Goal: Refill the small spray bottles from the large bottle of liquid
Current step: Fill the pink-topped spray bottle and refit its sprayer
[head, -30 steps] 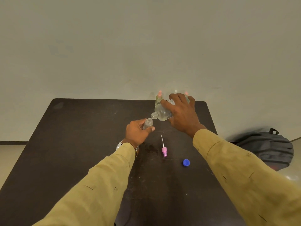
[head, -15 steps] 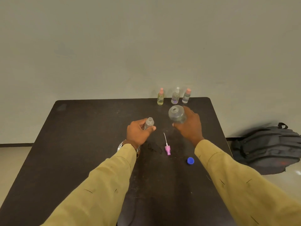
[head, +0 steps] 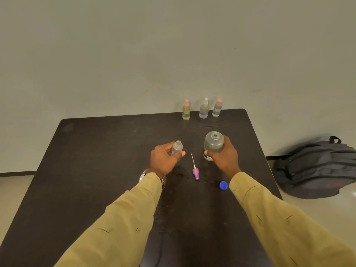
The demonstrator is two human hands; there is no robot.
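My left hand [head: 163, 158] grips a small clear spray bottle [head: 177, 147], upright and without its top, at the middle of the dark table [head: 96, 170]. My right hand [head: 224, 157] holds the large clear bottle [head: 213, 143] upright and uncapped, its base at the table surface. Between the hands lies the pink spray pump [head: 195, 170] with its white dip tube. The blue cap [head: 223, 185] rests near my right wrist. Three small spray bottles stand at the far edge: a yellowish one [head: 186, 110], a clear one [head: 203, 109] and a pink-topped one [head: 217, 108].
A dark wet patch [head: 181, 171] marks the table beside the pump. A grey backpack [head: 316, 168] lies on the floor right of the table. A plain wall stands behind the far edge.
The large bottle was tilted over the small bottle's mouth; my right hand has turned it upright and lowered it to the table on the right. My left hand has stayed put.
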